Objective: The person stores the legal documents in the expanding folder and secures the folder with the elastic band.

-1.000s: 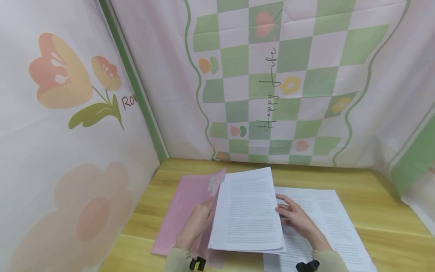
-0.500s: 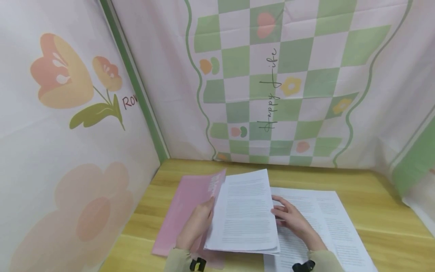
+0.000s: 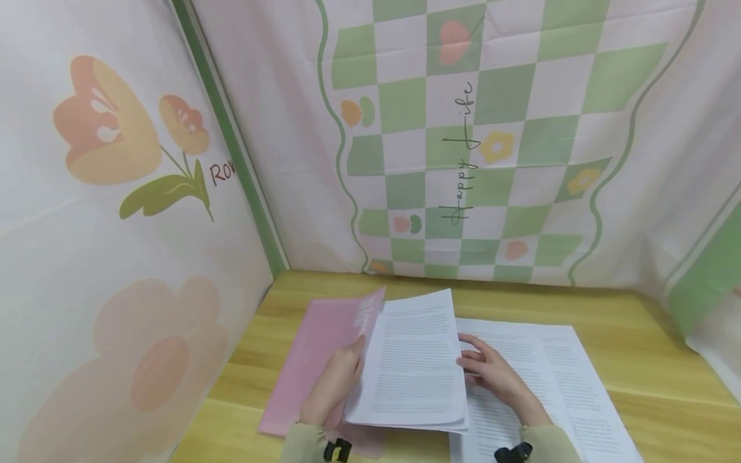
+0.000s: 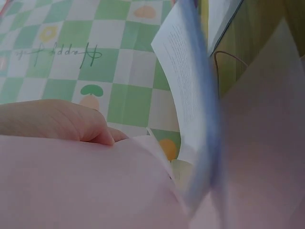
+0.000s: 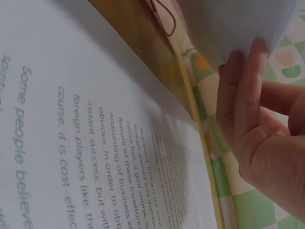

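Observation:
A pink plastic folder [image 3: 307, 354] lies at the left of the table, its top cover lifted along the right side. My left hand [image 3: 332, 379] pinches that raised cover [image 4: 86, 181], with the fingers partly hidden. Beside it, a stack of printed papers [image 3: 417, 366] is held tilted, its left edge inside the folder's opening. My right hand [image 3: 492, 376] grips the stack's right edge between thumb and fingers [image 5: 250, 95]. In the left wrist view the stack [image 4: 176, 76] stands close to the folder's edge.
More printed sheets [image 3: 556, 373] lie flat on the wooden table [image 3: 642, 347], under and beside my right hand. A patterned cloth [image 3: 399, 154] hangs behind the table, and another cloth [image 3: 116, 257] hangs at its left. A thin cord [image 5: 167, 19] shows near the folder.
My right hand has moved the paper stack a little leftward, further into the folder. The left hand stays put on the raised cover.

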Demonstrator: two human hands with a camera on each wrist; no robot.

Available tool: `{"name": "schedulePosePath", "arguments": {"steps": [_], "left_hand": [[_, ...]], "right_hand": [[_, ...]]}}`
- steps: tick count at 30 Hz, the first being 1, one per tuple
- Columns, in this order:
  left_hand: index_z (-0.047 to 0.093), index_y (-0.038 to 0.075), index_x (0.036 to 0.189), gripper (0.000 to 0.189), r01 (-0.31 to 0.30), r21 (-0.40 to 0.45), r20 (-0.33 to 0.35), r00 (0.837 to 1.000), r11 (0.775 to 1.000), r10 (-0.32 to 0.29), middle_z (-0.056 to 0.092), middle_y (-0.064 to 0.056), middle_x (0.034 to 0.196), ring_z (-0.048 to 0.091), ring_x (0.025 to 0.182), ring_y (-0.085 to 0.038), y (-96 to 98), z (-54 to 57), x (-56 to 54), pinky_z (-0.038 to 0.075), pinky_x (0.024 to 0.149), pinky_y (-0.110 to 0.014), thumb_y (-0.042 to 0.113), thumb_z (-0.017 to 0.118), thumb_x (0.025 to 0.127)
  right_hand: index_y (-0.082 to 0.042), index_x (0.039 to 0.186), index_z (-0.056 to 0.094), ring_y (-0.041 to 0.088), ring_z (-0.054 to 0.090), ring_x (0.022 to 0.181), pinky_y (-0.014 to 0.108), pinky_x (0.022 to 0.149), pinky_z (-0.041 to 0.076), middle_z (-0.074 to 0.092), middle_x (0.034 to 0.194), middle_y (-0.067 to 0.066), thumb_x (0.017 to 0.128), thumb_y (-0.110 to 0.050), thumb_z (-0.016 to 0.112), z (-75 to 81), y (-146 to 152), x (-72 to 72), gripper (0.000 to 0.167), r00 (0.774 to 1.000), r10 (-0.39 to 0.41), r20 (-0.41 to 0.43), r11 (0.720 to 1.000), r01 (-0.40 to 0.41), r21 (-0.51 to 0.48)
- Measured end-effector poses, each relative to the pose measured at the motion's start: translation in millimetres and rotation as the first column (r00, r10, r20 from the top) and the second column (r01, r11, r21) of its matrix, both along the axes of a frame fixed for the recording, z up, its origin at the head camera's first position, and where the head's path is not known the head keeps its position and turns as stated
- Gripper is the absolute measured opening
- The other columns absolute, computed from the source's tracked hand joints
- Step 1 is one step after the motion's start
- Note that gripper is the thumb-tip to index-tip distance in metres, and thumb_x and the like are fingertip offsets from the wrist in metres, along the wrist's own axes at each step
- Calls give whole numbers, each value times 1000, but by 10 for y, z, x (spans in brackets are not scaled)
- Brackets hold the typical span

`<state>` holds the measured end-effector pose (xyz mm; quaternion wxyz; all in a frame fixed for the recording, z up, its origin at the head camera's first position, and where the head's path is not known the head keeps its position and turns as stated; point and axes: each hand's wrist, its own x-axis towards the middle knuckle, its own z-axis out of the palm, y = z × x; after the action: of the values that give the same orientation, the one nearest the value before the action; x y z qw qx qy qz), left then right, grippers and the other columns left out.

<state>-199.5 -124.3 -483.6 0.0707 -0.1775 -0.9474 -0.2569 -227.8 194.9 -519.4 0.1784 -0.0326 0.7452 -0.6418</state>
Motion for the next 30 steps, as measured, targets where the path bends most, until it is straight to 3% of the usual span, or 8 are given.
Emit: {"name": "schedulePosePath", "arguments": {"steps": [8,16,22,27,30], "left_hand": [[48,-14,138,40,13,16,-8,1000,1000,-13,61,-29,131,69,107,-31,1,12,-1,60,81,-35,1,48,100],[48,-14,138,40,19,14,-12,1000,1000,-19,61,-29,131,70,105,-30,-7,5,-5,61,79,-32,1,49,100],[46,-13,139,42,18,28,5,1000,999,-18,62,-29,129,70,90,-25,-7,-6,-9,58,69,-24,1,49,100],[47,-12,139,42,7,8,9,1000,1000,-7,61,-28,132,70,98,-24,1,-9,-8,59,72,-25,2,49,100],[48,-12,139,42,1,-11,6,1000,1000,-1,61,-27,132,70,94,-20,8,-12,1,57,70,-23,1,50,99]], "right_hand": [[0,155,21,11,69,96,26,76,60,66,123,16,97,-13,60,13,-11,21,71,1000,-22,10,1000,22,7],[1,155,19,10,69,96,26,77,59,66,123,15,97,-15,60,8,7,37,73,1000,11,5,1000,-11,-5],[3,154,19,8,68,94,25,76,59,67,120,15,96,-14,60,17,13,58,73,1000,17,-5,1000,-17,-1],[3,155,18,10,69,97,26,77,60,64,126,20,97,-16,59,8,-4,66,73,1000,31,0,999,-31,-6],[2,155,17,12,69,100,26,78,60,61,130,25,98,-17,59,-12,-23,69,73,999,41,7,999,-41,-14]]}}
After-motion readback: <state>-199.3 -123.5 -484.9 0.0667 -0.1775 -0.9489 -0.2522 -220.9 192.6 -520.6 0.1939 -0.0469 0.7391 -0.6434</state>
